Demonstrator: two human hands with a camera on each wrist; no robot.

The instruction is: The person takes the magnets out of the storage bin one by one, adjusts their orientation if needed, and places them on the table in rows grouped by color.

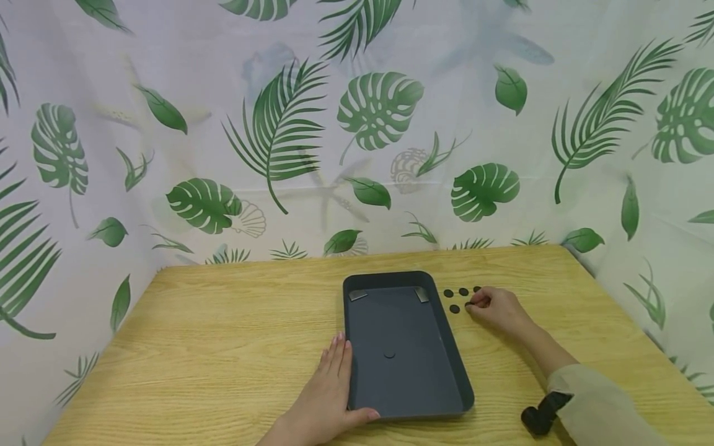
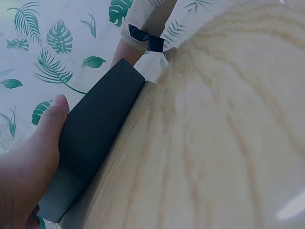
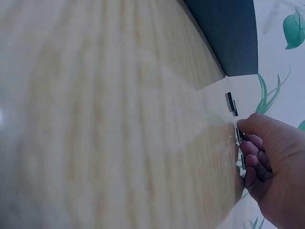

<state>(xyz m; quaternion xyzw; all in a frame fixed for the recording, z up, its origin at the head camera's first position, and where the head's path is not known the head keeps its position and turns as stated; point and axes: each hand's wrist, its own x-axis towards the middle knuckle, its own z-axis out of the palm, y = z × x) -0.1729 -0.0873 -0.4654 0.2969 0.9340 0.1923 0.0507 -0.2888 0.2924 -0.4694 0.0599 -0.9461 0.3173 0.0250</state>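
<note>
A dark grey rectangular tray (image 1: 404, 384) lies on the wooden table. Along its left side rest the straight fingers of my left hand (image 1: 329, 387), the thumb laid at the near edge by the corner. In the left wrist view that thumb lies against the tray's outer wall (image 2: 100, 124). My right hand (image 1: 496, 310) is down at the table right of the tray, thumb and fingertips pinching a small black disc (image 1: 468, 305). Several like it lie close by, among them one black disc (image 1: 454, 309) just left of the fingertips; the right wrist view shows them edge-on.
Inside the tray, two flat shiny grey pieces (image 1: 421, 295) sit at the far corners, and a small dark round shape (image 1: 389, 354) shows on the floor. A leaf-patterned cloth (image 1: 312, 229) hangs behind the table (image 1: 234, 334). A black strap (image 1: 549, 409) circles the right sleeve.
</note>
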